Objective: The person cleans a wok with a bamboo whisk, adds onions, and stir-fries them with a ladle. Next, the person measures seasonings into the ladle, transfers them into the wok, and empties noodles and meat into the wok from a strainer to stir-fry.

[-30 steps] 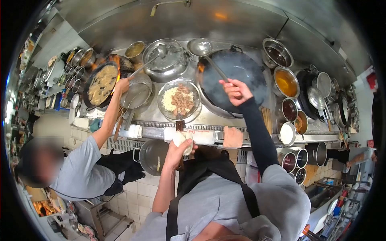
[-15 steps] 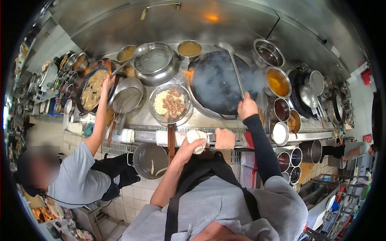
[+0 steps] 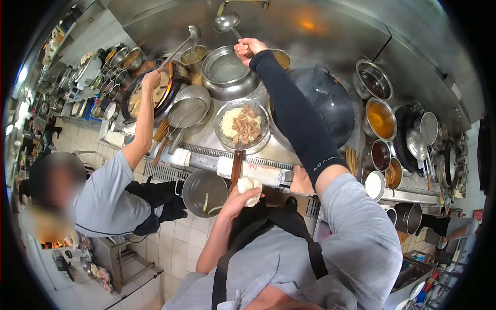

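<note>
Your right hand (image 3: pixel 250 50), gripping a ladle (image 3: pixel 227 21), has swung from over the wok (image 3: pixel 333 106) toward the back wall (image 3: pixel 330 33), its bowl now beside the tap (image 3: pixel 222 7) as the wok's smoke thins. The ladle slants away from you and leftward, bowl foremost, while your left hand (image 3: pixel 235 201) (fingers wrapped around a bunched white cloth (image 3: pixel 250 190)) stays up front. Your dark sleeve (image 3: pixel 294 108) hides part of the wok; whether bowl and tap touch is unclear.
</note>
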The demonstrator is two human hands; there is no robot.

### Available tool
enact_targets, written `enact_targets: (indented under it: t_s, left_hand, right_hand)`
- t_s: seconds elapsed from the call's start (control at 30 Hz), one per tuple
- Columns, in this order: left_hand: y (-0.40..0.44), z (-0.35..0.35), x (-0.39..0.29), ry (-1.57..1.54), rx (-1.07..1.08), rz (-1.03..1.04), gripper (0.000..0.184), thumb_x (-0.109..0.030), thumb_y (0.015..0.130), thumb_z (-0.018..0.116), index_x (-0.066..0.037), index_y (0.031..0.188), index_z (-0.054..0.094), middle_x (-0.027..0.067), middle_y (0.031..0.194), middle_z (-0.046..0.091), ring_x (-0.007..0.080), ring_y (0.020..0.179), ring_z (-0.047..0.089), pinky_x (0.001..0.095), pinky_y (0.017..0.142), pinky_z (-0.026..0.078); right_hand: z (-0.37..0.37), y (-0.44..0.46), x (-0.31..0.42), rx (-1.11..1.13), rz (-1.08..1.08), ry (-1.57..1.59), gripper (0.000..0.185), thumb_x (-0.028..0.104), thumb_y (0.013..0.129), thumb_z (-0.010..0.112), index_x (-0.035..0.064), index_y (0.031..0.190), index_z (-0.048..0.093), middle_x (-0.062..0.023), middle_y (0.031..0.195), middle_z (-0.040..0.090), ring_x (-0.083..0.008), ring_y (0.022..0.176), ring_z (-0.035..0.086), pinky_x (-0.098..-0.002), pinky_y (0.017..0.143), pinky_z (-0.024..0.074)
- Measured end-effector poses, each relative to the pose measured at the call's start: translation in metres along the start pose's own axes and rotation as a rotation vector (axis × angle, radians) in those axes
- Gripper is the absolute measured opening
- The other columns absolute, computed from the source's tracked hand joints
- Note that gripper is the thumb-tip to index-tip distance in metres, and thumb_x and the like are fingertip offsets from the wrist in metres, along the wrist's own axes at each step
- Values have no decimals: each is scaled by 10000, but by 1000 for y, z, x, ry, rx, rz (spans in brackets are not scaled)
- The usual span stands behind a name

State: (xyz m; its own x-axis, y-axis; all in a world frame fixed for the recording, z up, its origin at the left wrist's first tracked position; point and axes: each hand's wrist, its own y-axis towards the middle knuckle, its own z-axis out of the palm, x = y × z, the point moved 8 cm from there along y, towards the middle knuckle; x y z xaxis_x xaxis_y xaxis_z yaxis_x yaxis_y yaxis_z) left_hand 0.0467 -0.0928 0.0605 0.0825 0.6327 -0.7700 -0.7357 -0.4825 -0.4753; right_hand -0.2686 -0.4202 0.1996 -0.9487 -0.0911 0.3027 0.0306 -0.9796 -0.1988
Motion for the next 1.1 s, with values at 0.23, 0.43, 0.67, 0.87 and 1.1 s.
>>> enact_targets:
  t_s: [0.23,0.43,0.67,0.87,1.1]
  left_hand:
    - [1,-16,4,-33,-12,-12,407,-165,932,753,5,1268,601,85,1104,686,211,927,721,339,781,572]
    - [17,-17,-13,-2,23,-7,434,-168,934,747,9,1302,600,102,1137,696,207,944,715,336,794,566]
    - [59,20,-20,82,211,-4,320,-191,953,709,5,1205,681,77,1014,736,153,898,688,301,799,537]
    - [77,41,-35,-3,143,119,305,-196,943,720,33,1143,691,85,964,741,156,852,694,301,762,547]
    - [69,30,-17,-54,128,19,343,-185,983,648,45,1236,635,164,1098,732,210,866,716,329,746,577]
  right_hand:
    - [-95,-122,-81,-22,-179,175,234,126,1040,570,-26,1212,526,-2,702,454,-49,471,368,-236,385,323]
    - [-194,-238,-53,-728,-505,-936,173,183,973,627,32,994,545,-67,692,554,-177,580,584,-356,471,475]
    - [-175,-403,-134,-742,-719,-1620,576,53,912,662,-35,1445,464,-211,885,702,-361,831,722,-413,771,554]
    - [-199,-370,-226,-647,-267,-1691,613,-33,867,631,-36,1456,459,-287,1169,671,-426,1110,674,-427,942,544]
    - [-301,-457,-146,-1049,-333,-1972,472,215,804,764,30,1217,634,-217,1049,671,-416,1034,628,-520,920,482]
